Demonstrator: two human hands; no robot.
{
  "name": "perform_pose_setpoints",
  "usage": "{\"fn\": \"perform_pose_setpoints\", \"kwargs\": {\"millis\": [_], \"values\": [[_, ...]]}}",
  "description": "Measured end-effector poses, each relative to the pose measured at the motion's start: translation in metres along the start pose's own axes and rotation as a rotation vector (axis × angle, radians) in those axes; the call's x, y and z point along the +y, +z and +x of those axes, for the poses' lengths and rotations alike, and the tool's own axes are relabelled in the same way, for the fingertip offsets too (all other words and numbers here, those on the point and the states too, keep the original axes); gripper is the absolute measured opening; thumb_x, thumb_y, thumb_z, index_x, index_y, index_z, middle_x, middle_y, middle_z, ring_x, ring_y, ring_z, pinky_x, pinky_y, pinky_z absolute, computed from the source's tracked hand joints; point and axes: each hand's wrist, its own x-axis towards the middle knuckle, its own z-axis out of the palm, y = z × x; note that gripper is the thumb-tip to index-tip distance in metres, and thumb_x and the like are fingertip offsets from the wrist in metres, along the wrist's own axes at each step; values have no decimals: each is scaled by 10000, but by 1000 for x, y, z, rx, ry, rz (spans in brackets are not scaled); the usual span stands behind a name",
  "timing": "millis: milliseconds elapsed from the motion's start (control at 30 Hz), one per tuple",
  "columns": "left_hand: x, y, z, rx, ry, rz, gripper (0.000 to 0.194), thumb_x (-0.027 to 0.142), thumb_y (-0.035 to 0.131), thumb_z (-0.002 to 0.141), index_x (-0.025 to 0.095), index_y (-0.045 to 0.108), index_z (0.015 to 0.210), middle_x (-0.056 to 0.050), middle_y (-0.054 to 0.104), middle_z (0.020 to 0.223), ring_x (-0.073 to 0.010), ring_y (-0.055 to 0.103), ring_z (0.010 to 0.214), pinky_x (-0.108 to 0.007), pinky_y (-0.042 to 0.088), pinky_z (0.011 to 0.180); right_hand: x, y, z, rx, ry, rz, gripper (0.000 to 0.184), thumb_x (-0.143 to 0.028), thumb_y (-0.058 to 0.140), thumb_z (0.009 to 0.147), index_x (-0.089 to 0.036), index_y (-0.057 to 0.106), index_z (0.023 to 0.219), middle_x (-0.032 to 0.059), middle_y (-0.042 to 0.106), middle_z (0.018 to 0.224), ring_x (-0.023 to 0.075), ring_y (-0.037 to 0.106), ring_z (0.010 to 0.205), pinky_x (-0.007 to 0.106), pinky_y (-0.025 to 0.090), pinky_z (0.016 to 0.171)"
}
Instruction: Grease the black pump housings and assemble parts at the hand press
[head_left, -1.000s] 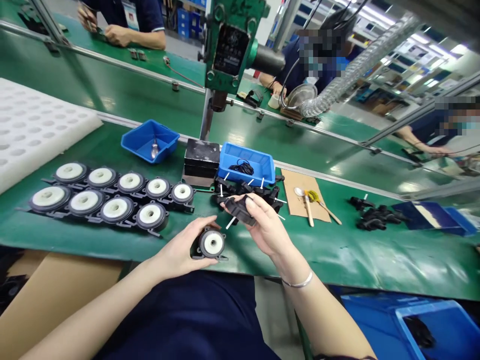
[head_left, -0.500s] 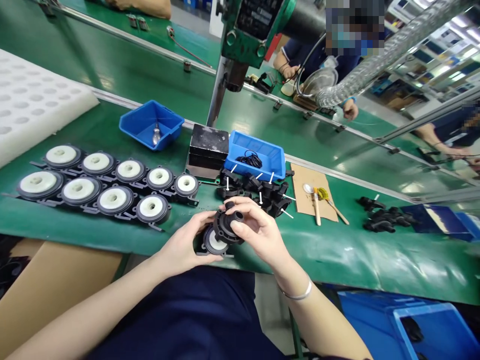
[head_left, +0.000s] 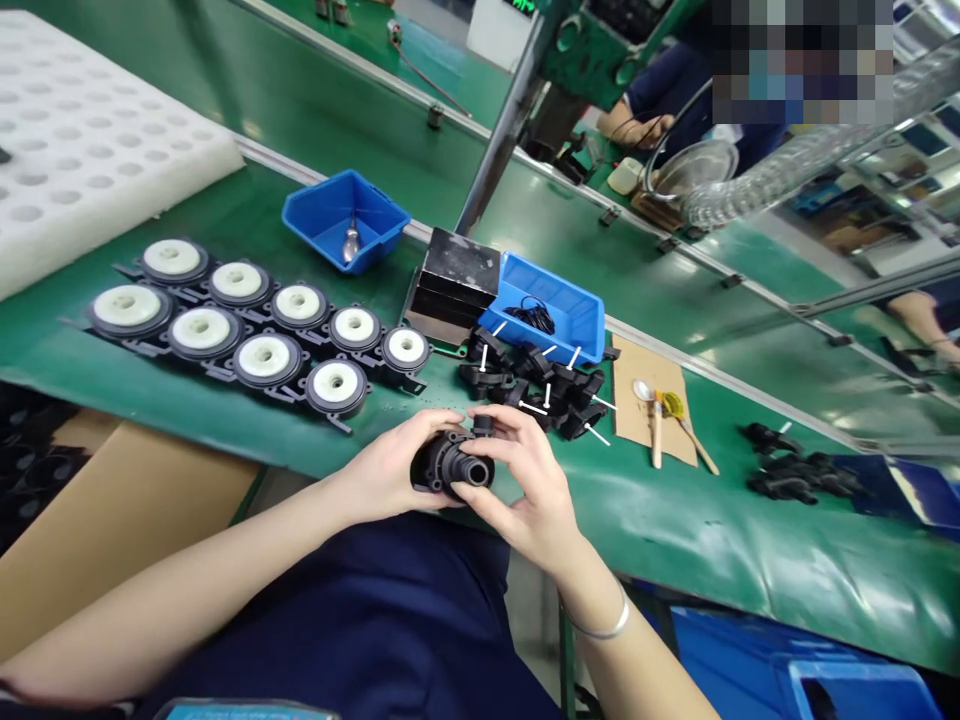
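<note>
- Left hand (head_left: 390,465): wraps a black round body (head_left: 426,468) from the side, thumb below, fingers over the top; grip closed around it.
- Right hand (head_left: 529,485): pinches a black cover (head_left: 456,462) between thumb and fingers; cover's short open pipe points toward the right palm.
- Cover sits against the body, hiding its face; cannot tell whether fully seated. Both are at the near edge of the green bench (head_left: 675,520), in front of the person's torso.
- Bracelet (head_left: 615,615) on right wrist.
- Left of the hands: two rows of black units with white discs (head_left: 268,357), five in the back row, four in front.
- Beyond the hands: cluster of black parts with white pins (head_left: 534,362), beside a blue tray (head_left: 585,325) holding thin black rings (head_left: 536,317).
- Black block (head_left: 457,275) just left of that tray; farther left, a blue bin (head_left: 311,225) with a shiny metal item (head_left: 351,243) inside.
- Right: cardboard sheet (head_left: 630,370) under two wooden-handled tools (head_left: 657,440); more black parts (head_left: 795,475) farther right.
- Far left: white foam sheet (head_left: 112,150) with round recesses.
- Across the bench: a co-worker's hand (head_left: 652,132).
</note>
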Motion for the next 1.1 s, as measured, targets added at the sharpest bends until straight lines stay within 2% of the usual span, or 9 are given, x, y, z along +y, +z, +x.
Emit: {"fn": "perform_pose_setpoints", "kwargs": {"millis": [133, 300, 533, 833, 967, 1100], "values": [[0, 0, 0, 1, 26, -12, 733, 336, 849, 731, 254, 431, 1327, -100, 579, 1359, -270, 620, 1238, -423, 496, 1089, -1, 11, -6, 80, 63, -42, 368, -196, 743, 842, -217, 546, 1152, 127, 552, 1304, 241, 540, 1255, 434, 488, 1055], [1, -1, 2, -7, 40, -23, 728, 348, 842, 740, 239, 429, 1330, -115, 580, 1374, -271, 623, 1237, -427, 488, 1091, -2, 19, -11, 121, 111, -81, 323, -194, 735, 845, -213, 518, 1084, 128, 552, 1291, 242, 550, 1245, 437, 488, 1037], [2, -3, 3, -14, 23, -53, 715, 329, 830, 745, 241, 438, 1337, -118, 578, 1391, -276, 617, 1248, -420, 495, 1075, 1, 21, -13, 108, 173, 16, 335, -201, 721, 859, -236, 489, 1099, 128, 507, 1345, 261, 521, 1296, 490, 478, 1047], [3, -2, 3, -14, -10, -81, 705, 303, 828, 736, 237, 454, 1329, -105, 600, 1364, -276, 637, 1217, -416, 493, 1072, -1, 19, -8, 62, 181, -6, 304, -195, 707, 876, -236, 478, 1071, 119, 493, 1329, 242, 528, 1275, 475, 475, 1051], [2, -3, 3, -3, 62, -45, 704, 295, 807, 773, 238, 423, 1360, -117, 564, 1412, -267, 607, 1260, -406, 480, 1088, -1, 18, -7, 55, 176, -36, 297, -210, 707, 880, -234, 478, 1069, 118, 497, 1322, 234, 527, 1269, 455, 481, 1045], [1, -8, 3, -41, 210, 48, 559, 268, 752, 836, 245, 483, 1325, -100, 602, 1334, -252, 578, 1278, -397, 461, 1105, -3, 17, -8, 46, 183, -51, 286, -229, 703, 886, -232, 485, 1071, 119, 505, 1315, 237, 525, 1274, 456, 484, 1042]]}}
